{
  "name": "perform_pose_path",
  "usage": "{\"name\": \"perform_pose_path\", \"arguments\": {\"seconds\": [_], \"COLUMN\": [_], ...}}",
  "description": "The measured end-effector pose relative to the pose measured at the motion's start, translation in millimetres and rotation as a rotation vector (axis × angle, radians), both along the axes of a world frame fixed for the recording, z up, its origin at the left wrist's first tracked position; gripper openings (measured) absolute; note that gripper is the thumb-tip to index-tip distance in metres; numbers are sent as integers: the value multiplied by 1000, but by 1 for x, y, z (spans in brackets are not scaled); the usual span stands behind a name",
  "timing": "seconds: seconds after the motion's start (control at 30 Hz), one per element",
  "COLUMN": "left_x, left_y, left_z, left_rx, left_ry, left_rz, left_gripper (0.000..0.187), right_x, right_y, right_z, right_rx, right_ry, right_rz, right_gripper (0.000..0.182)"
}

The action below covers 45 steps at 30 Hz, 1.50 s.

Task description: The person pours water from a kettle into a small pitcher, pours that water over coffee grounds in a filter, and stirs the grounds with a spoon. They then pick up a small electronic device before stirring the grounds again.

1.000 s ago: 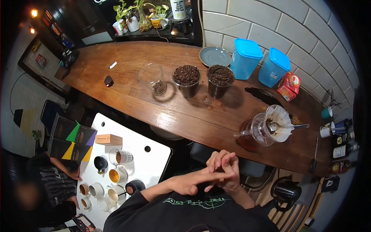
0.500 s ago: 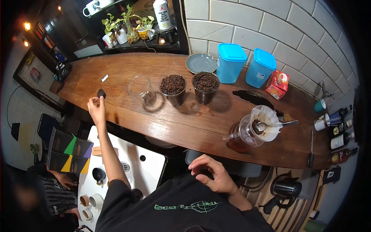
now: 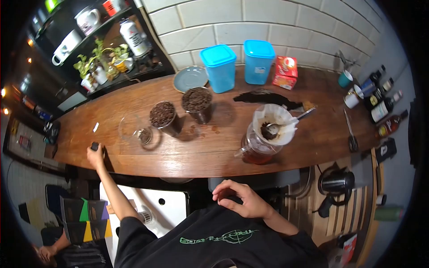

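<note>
Near the counter's left front edge, my left hand [image 3: 95,156] has its fingers closed around a small black object [image 3: 94,146], whose kind is too small to make out. A scrap of white paper [image 3: 96,127] lies beyond it. To its right stands a clear glass [image 3: 144,136] with a little dark matter at the bottom. My right hand [image 3: 243,199] hovers before my chest, fingers curved, thumb apart, nothing in it. Above it on the counter, a glass server [image 3: 259,149] with dark liquid carries a paper filter [image 3: 276,117] holding wet grounds and a spoon [image 3: 304,114].
Two cups full of dark grounds, one [image 3: 163,117] left of the other [image 3: 197,103], stand mid-counter. Behind are a grey plate [image 3: 191,78], two blue canisters [image 3: 219,69] and a red box [image 3: 285,72]. Bottles [image 3: 391,125] line the right. A person's arm [image 3: 56,248] shows lower left.
The view has turned, so the counter's things sit further left, those on the left also lower. My left hand stays by the small black object, its fingers now lower around it. My right hand barely moved.
</note>
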State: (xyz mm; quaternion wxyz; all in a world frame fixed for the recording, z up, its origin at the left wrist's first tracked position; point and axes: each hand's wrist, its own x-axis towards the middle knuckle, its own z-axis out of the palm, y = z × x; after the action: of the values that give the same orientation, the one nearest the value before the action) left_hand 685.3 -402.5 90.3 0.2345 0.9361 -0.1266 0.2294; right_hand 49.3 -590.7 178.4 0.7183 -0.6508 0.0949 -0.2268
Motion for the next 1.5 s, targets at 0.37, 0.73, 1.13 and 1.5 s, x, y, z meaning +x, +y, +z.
{"name": "perform_pose_path", "arguments": {"seconds": [0.37, 0.73, 1.13, 1.5], "left_x": [-261, -541, -698, -744], "left_y": [-9, -81, -131, -123], "left_z": [110, 96, -4, -10], "left_rx": [-279, -10, -131, -224], "left_ry": [639, 780, 1697, 1796], "left_rz": [-689, -1429, -1334, -1489], "left_gripper": [39, 67, 24, 11], "right_x": [-1, -94, -256, -290], "right_y": [9, 14, 13, 81], "right_z": [-3, -26, -113, -72], "right_rx": [-6, 169, 249, -120], "right_ry": [93, 96, 155, 317], "right_rz": [3, -64, -532, -926], "right_gripper": [18, 47, 29, 59]}}
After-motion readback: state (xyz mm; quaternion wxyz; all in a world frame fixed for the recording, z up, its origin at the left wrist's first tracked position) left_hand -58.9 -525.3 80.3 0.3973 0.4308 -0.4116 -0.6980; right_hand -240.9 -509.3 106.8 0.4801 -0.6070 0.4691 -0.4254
